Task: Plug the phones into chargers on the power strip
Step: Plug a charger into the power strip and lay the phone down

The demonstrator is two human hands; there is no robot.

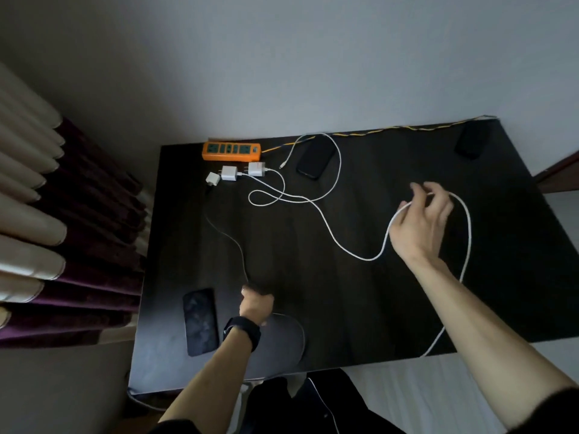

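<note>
Over the dark bench (344,308) I saw the grip of the right hand (419,227) pinching the long white cable (369,260), its other fingers (438,197) loosely spread. The left hand (255,305) gripped a thin black cable (241,253), just beside the dark flat phone (200,321).

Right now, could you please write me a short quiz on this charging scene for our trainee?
1. True or false: a charger is plugged into the orange power strip.
2. How many phones lie on the table?
3. What does the right hand hold? A) the white cable B) the dark cable C) nothing

Key:
1. False: the three white chargers lie unplugged in front of it.
2. Three.
3. A; the left hand grips the dark cable.
</note>
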